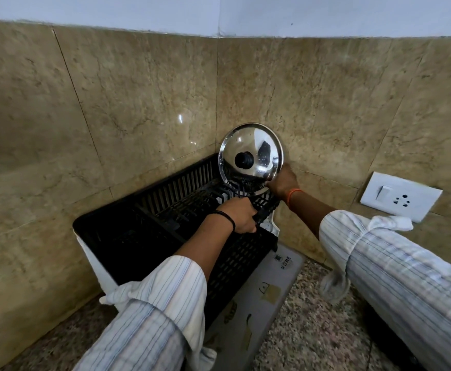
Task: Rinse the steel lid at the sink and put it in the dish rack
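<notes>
A: We see the round, mirror-bright steel lid with its black knob (251,159) standing on edge at the far end of the black slotted plastic dish rack (165,210), close to the corner of the tan marble wall (138,103).

B: Our right hand (283,182) pinches its lower right rim, so the lid rises up and to the left of that grip.

A: And our left hand (241,218) is clenched over the rack's near rim, just below the lid and apart from it.

B: The white wall socket (401,195) sits well off to the right.
</notes>
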